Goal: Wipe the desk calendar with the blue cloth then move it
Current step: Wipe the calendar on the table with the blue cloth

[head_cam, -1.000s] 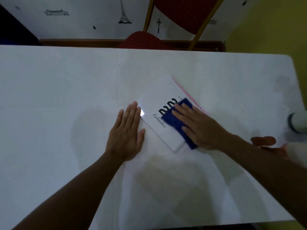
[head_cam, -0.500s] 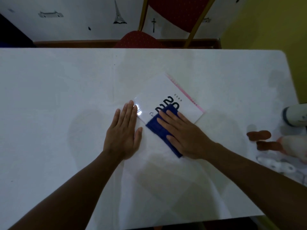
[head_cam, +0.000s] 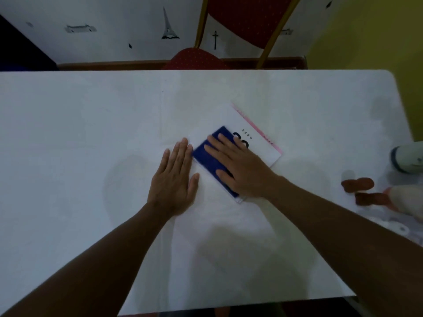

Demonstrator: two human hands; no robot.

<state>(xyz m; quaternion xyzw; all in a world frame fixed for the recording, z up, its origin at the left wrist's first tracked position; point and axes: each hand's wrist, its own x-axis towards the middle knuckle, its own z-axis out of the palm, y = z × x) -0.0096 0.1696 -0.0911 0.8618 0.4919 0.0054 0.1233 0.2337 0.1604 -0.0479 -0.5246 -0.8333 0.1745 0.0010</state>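
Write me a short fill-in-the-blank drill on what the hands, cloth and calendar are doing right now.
1. The right hand presses a cloth coloured ____.
2. The cloth lies on the desk ____, whose far edge carries a pink strip.
3. The left hand rests flat on the white ____, palm down.
4. Beyond the table stands a chair with ____ upholstery.

Missing words: blue; calendar; table; red

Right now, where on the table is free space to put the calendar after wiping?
The table is bare left of the left hand and along the far edge by the red chair. The near middle is bare between the forearms. The right end is crowded: brown pieces and a white container.
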